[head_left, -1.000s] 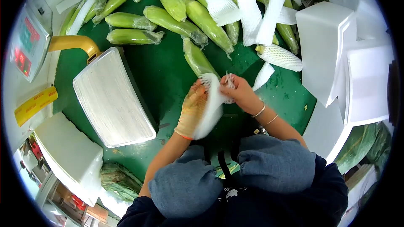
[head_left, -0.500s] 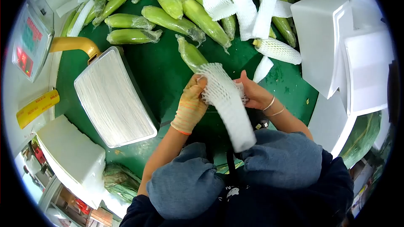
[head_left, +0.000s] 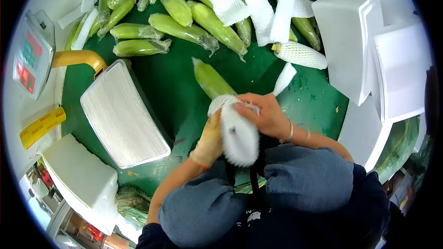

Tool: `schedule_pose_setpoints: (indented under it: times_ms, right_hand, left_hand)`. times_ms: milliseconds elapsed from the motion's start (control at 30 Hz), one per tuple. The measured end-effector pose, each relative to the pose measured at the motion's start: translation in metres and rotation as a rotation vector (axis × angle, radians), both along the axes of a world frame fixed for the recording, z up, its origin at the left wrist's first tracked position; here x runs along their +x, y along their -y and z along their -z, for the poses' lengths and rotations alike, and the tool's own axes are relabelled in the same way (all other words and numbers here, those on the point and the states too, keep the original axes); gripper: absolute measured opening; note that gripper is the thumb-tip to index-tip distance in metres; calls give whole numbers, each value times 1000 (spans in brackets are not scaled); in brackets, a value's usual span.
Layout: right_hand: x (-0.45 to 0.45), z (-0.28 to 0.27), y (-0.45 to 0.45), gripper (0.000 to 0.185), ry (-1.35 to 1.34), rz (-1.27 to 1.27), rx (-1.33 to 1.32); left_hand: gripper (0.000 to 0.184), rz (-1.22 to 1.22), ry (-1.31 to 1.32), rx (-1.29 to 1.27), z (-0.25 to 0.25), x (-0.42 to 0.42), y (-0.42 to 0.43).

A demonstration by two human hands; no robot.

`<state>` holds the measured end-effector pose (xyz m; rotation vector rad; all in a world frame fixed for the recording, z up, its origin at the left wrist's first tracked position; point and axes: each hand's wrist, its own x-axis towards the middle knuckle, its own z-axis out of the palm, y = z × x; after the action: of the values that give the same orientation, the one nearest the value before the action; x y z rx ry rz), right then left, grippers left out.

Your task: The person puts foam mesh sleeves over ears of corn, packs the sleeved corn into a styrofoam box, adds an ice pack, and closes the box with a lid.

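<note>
An ear of corn (head_left: 210, 78) in its green husk points up and left, its lower end inside a white foam net sleeve (head_left: 240, 140). My left hand (head_left: 207, 140), in a pale glove, is closed around the sleeve and the covered end of the corn. From the right, my bare right hand (head_left: 267, 117) grips the sleeve near its mouth, slightly blurred. The loose part of the sleeve hangs toward my lap. Just beyond my right hand lies another foam sleeve (head_left: 284, 78).
Film-wrapped corn (head_left: 214, 25) and flat foam sleeves (head_left: 256, 11) cover the table's back. A sleeved ear (head_left: 302, 55) lies at right, near white foam boxes (head_left: 346, 41). At left stand a scale display (head_left: 32, 57), a weighing plate (head_left: 124, 115) and a yellow roll (head_left: 42, 128).
My right hand has moved up and left over the sleeve's mouth. The sleeve's hanging end has swung left and now looks shorter and bunched. The corn has shifted slightly down.
</note>
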<state>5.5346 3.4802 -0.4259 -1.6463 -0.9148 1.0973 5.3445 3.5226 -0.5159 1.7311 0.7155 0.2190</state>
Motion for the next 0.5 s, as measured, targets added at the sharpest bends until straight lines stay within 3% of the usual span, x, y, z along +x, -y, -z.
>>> schedule_pose_setpoints:
  times_ms: [67,133,200,267,300,333,400,433,500]
  right_hand:
    - [0,-28,-19,19,88,-35,22]
    - [4,-7,-43,23,-82,58,-17]
    - [-4,17,-54,23,-171,142,1]
    - [-17,38,-55,22,-422,417,-66]
    - [-25,37,-60,20,-572,540,-51]
    - [-31,30,-60,19,-534,486,-23]
    - [-39,13,-75,18,-385,365,132]
    - [-36,15,-79,18,-394,372,127]
    - [-18,27,-89,18,-55,245,118]
  left_hand:
    - [48,-354,184,-852,-27,8,-3]
    - [45,-298,119,-423,-64,20,-27]
    - [46,-294,50,-112,-54,19,-39]
    - [35,-816,256,-1080,-63,37,-62]
    - [35,-818,260,-1075,-52,38,-67]
    - [35,-424,22,-315,-34,37,-70]
    - [35,-3,-211,444,-28,37,-81]
    - [34,-135,-172,322,-30,33,-79]
    - [32,-390,-76,87,-38,32,-83]
